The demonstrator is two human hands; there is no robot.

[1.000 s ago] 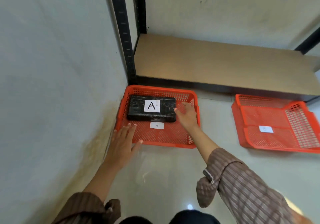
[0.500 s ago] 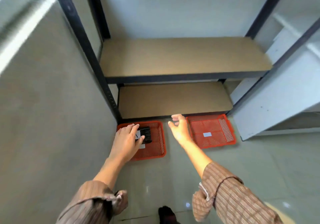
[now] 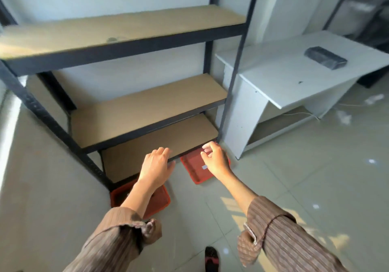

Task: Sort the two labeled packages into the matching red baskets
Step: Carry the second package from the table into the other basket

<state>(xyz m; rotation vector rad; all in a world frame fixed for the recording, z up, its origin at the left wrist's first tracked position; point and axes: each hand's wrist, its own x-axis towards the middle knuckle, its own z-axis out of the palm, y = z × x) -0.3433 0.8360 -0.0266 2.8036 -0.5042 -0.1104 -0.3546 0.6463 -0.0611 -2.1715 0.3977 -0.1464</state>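
Two red baskets lie on the floor in front of the shelf unit. The left basket [image 3: 162, 200] is mostly hidden behind my left forearm, so its contents do not show. The right basket [image 3: 192, 169] has a white label on its floor and is partly covered by my right hand. A dark plastic-wrapped package [image 3: 325, 57] lies on the white desk at the far right. My left hand [image 3: 156, 165] hangs in the air with fingers apart, holding nothing. My right hand [image 3: 214, 159] is loosely curled and empty, above the right basket.
A black metal shelf unit [image 3: 134, 44] with three wooden boards stands against the wall ahead. The white desk [image 3: 294, 74] stands to its right. A wall runs along the left. Cables and scraps lie on the tiled floor at far right. My shoe [image 3: 211, 258] shows at the bottom.
The view has risen and pulled back from the baskets, turning right. Both hands lifted away from the left basket, where the package marked A was left.
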